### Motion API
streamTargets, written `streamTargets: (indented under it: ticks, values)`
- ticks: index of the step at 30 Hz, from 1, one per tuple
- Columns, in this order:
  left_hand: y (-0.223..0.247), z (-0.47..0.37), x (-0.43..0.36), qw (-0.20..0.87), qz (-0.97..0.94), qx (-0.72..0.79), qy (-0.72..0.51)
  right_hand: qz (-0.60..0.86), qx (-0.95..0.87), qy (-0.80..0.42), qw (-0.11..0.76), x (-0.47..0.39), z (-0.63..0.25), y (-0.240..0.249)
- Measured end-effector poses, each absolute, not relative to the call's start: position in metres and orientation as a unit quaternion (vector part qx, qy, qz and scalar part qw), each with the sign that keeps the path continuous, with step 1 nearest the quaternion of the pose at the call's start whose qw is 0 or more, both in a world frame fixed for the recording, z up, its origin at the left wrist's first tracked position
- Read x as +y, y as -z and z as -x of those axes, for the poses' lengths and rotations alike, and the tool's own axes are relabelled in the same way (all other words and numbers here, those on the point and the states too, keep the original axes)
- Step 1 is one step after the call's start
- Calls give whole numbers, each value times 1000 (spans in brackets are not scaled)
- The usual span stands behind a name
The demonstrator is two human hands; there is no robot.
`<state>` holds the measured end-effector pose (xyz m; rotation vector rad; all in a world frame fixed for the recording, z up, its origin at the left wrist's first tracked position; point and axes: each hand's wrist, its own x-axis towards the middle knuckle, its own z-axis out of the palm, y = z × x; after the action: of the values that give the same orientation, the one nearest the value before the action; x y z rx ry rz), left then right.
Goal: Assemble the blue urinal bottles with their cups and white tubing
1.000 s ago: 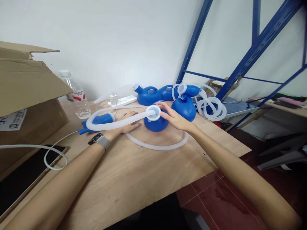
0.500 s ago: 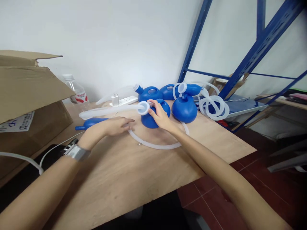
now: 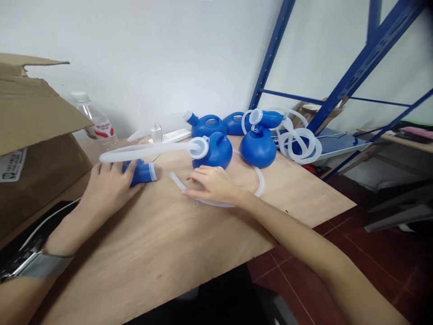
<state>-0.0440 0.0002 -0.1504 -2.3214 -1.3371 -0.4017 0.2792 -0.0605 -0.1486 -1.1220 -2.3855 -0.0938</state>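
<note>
My left hand lies over a blue plastic funnel piece with a white rim, fingers wrapped around its far side; the rimmed mouth points right. My right hand is above the near end of a translucent hose, thumb and fingers apart, with nothing visible between them. Just behind it stands a blue urinal bottle with a white neck. Another translucent hose runs left from that neck. A small metal clip sits by the near hose.
To the right is another blue bottle with a blue funnel piece above it and a coiled hose. More blue bottles stand behind. A carton, water bottle and power strip line the left and back.
My right hand has left the front bottle's neck and come down toward the near hose. My left hand has moved left onto the blue funnel piece, which has turned and shifted.
</note>
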Motion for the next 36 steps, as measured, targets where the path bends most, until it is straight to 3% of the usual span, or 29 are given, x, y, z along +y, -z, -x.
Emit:
streamTargets:
  ticks: [5, 11, 18, 27, 30, 36]
  values:
    - [145, 40, -5, 138, 837, -519, 107, 440, -884, -36, 156, -58, -271, 163]
    - [140, 33, -11, 88, 867, -464, 158, 452, -846, -84, 270, -50, -283, 163]
    - [138, 32, -28, 103, 861, -424, 260, 417, -858, 30, 297, -44, -296, 163]
    - [161, 35, -36, 57, 857, -270, 436, 321, -907, 134, 236, -32, -306, 177]
    - [158, 28, -44, -23, 851, -255, 458, 301, -918, 138, 219, -33, -301, 177]
    - [124, 14, -49, -379, 701, -346, 495, 268, -916, 216, 206, -37, -300, 172]
